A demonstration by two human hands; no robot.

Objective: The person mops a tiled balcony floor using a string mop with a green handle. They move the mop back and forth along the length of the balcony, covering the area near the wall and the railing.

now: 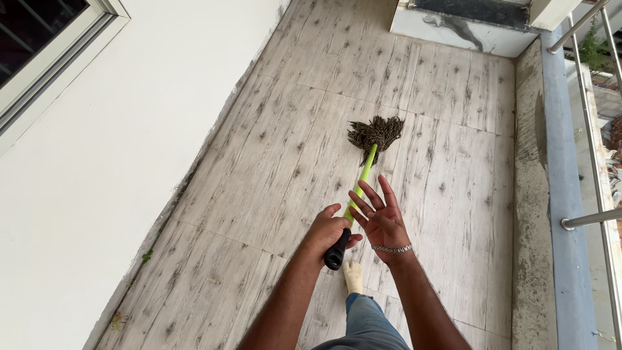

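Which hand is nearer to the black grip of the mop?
Left. The left hand is closed around the black grip. The right hand is open just beside it, not touching.

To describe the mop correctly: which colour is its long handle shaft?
Bright lime green shaft with a black end grip, held by the left hand; head view.

White wall (129, 129), window frame (58, 58), metal railing (593, 218), perhaps a marble step (460, 29)
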